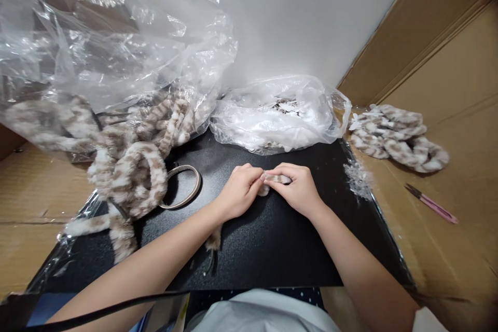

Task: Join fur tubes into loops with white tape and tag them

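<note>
Over the black tabletop (280, 249), my left hand (240, 189) and my right hand (299, 187) meet, both closed on a fuzzy brown-and-white fabric band (280, 179). Thumbs and fingertips pinch it close together, hiding much of the band. A fuzzy end (213, 239) with a dark cord pokes out beneath my left forearm; whether it belongs to the same band I cannot tell. Left of my left hand lies a thin beige ring (190, 197). It rests against a heap of similar fuzzy bands (153, 171), some with dark cord ends.
A large clear plastic bag (155, 41) covers part of the heap. Behind my hands sits a smaller bag (268, 124) of white and dark pieces. To the right are more fuzzy bands (400, 137), clear plastic scraps (358, 179) and pink-handled snips (438, 208) on cardboard.
</note>
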